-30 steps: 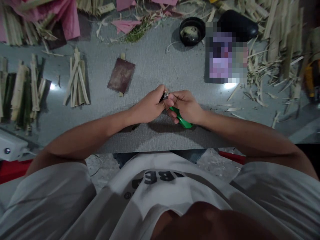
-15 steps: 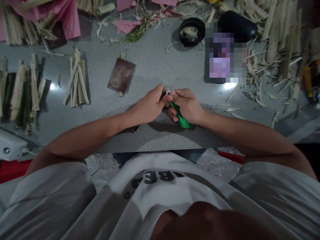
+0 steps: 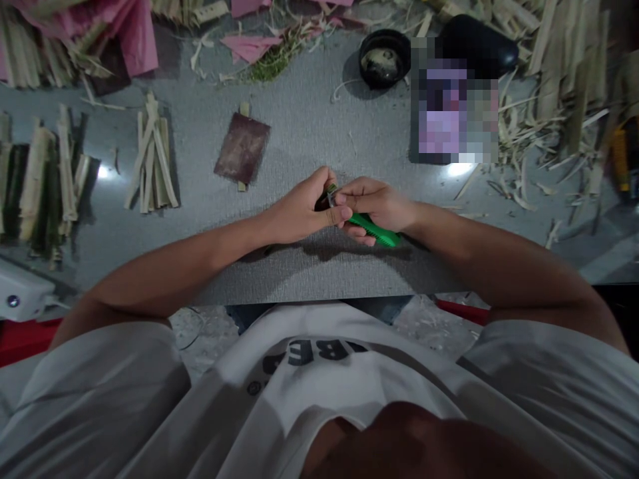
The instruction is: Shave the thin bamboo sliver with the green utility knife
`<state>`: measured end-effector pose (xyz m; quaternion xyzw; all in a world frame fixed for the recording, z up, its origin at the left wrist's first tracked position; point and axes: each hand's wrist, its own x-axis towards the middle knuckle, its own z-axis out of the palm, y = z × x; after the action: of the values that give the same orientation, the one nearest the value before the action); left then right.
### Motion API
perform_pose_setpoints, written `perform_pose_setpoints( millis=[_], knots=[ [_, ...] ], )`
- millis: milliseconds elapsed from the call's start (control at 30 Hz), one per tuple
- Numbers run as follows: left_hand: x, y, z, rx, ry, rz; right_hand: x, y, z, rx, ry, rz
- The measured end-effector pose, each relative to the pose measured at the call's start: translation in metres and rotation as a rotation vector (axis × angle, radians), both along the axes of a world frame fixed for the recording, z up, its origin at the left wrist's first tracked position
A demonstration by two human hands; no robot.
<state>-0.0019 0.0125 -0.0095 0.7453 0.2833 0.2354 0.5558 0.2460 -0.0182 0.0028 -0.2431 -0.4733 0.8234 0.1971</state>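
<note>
The handle (image 3: 383, 234) in my right hand (image 3: 377, 203) is a vivid green, crossed by fine dark ridges, and the bit of metal (image 3: 331, 194) beside it glints silver. Under my wrists the tabletop (image 3: 299, 279) is grey with a fine, fabric-like grain. The square sheet (image 3: 242, 148) is dark maroon, dusted paler in the middle, with a straw-coloured strip (image 3: 242, 187) poking out. To my left the small bundle (image 3: 151, 166) is pale straw all through — the larger row of sticks (image 3: 40, 179) mixes cream with deep green. I see pink wrapping (image 3: 137, 33), a black bowl (image 3: 368, 73) with a dull beige patch inside, and my white shirt (image 3: 319, 386), printed with black letters.
</note>
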Motion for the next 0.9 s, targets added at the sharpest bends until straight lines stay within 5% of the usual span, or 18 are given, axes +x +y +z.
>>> perform_pose_setpoints(
  millis=[467,900],
  knots=[
    [0.0,-0.003,-0.003,0.044,0.058,0.077,-0.012,-0.019,0.008,0.021,-0.147,-0.28],
    [-0.001,-0.005,-0.003,0.068,0.064,0.032,-0.004,-0.001,0.006,-0.026,0.071,-0.082]
  ],
)
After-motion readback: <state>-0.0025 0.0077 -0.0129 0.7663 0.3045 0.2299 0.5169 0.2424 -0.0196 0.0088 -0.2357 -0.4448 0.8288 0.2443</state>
